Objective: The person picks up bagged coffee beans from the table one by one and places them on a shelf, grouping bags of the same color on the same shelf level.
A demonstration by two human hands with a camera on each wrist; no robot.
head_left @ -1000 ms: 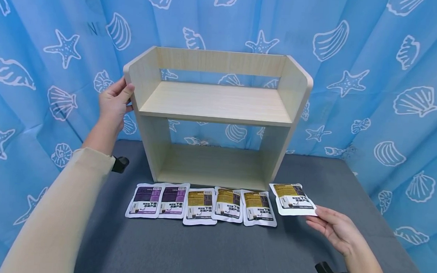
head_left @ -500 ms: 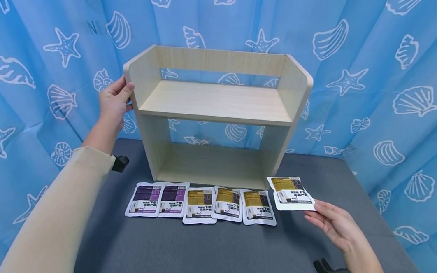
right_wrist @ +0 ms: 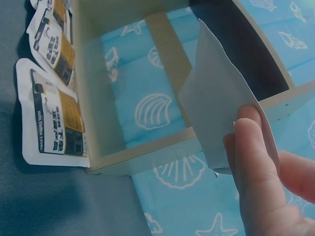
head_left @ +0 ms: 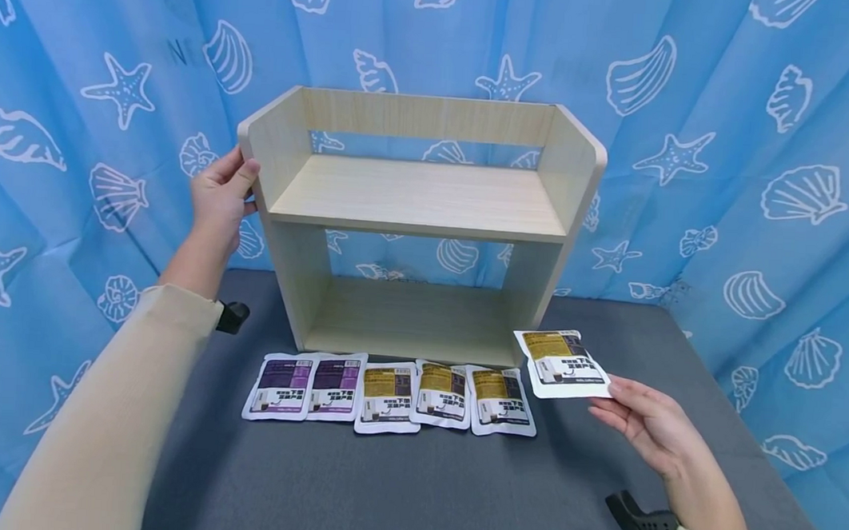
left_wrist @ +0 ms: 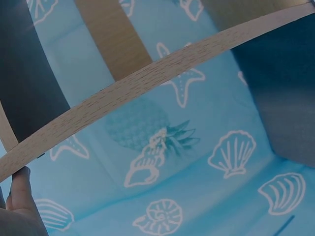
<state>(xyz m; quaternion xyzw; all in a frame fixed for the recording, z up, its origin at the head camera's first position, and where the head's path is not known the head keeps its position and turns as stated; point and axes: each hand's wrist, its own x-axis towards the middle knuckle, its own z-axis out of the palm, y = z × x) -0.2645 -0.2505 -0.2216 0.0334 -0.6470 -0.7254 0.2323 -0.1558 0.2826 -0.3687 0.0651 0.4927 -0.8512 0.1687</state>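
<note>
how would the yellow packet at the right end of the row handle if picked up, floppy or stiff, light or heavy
The yellow packet is probably fairly stiff: a similar packet pinched at one edge by the right hand hardly droops. It's likely light, since that pinch alone holds the other up. Being flattish, it probably won't roll.

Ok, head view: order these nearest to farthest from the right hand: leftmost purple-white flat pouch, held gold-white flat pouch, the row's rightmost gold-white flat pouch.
1. Held gold-white pouch: in the right hand.
2. Rightmost gold-white pouch: row's right end.
3. Leftmost purple-white pouch: row's left end.
</note>
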